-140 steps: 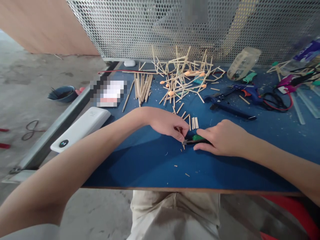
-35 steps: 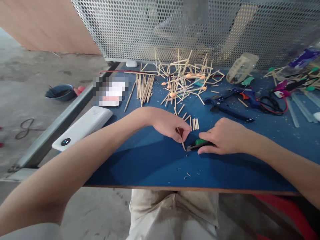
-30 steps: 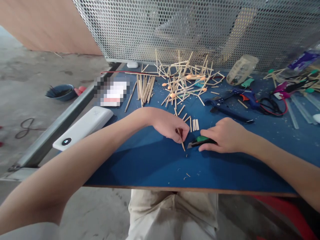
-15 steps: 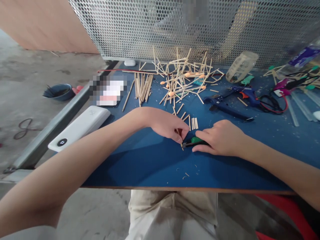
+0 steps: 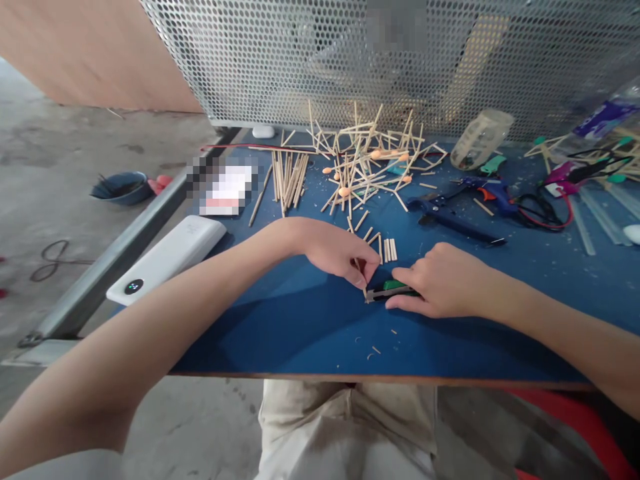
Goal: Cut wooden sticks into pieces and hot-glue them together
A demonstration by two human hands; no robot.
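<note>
With the left hand (image 5: 345,255) pinching the thin stick (image 5: 365,291) over the worktop (image 5: 280,337) and the right hand (image 5: 445,283) wrapped around the knife (image 5: 395,285), blade (image 5: 375,293) at the stick's lower end, a forced slip may cut the left hand.

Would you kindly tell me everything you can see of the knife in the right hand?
The knife has a green and black handle, plastic by its look, and a short, grey, metal-looking blade extending from it. It lies roughly level, blade pointing leftward. The right hand grips the handle and hides its rear part. The blade meets, or very nearly meets, the lower end of a thin wooden stick in the left hand. Whether the knife touches the table is unclear.
</note>
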